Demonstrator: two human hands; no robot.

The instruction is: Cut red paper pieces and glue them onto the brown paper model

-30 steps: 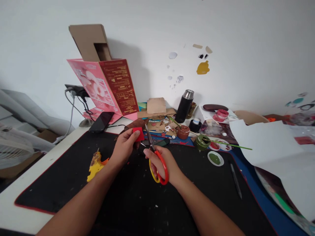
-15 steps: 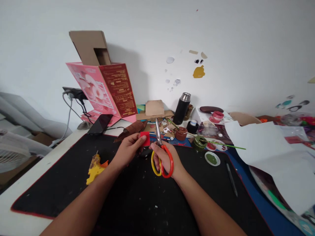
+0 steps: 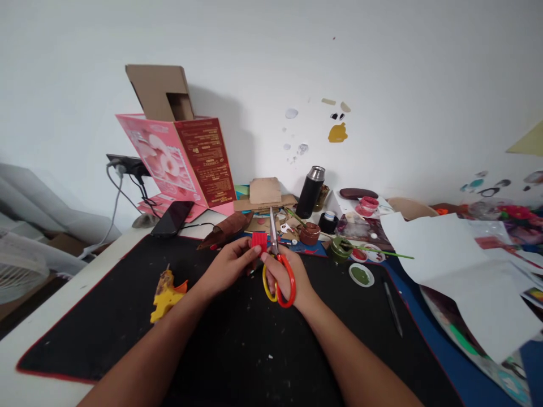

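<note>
Between the thumb and fingers of my left hand (image 3: pixel 231 264) is a small red ribbed piece (image 3: pixel 259 242), perhaps corrugated card. My right hand (image 3: pixel 292 271) holds scissors (image 3: pixel 285 280) with one red and one yellow handle loop, blades pointing away and close together. My right thumb tip is right at the lower edge of the red piece. Both hands are over the black mat (image 3: pixel 237 350). Just beyond my left hand lies a brown rolled, leaf-like piece (image 3: pixel 227 229). To the left of my left forearm rests a yellow glue gun (image 3: pixel 165 297).
A black flask (image 3: pixel 310 192) stands at the back, near a brown paint jar (image 3: pixel 309 233) and a green paint jar (image 3: pixel 339 249) with a brush across it. A green-paint lid (image 3: pixel 361 275) and a pen (image 3: pixel 392 308) lie right. A phone (image 3: pixel 173 219) lies back left beside a pink box (image 3: pixel 159 158).
My left hand has moved right with the red piece, which now meets my right thumb beside the scissors. The view has shifted slightly.
</note>
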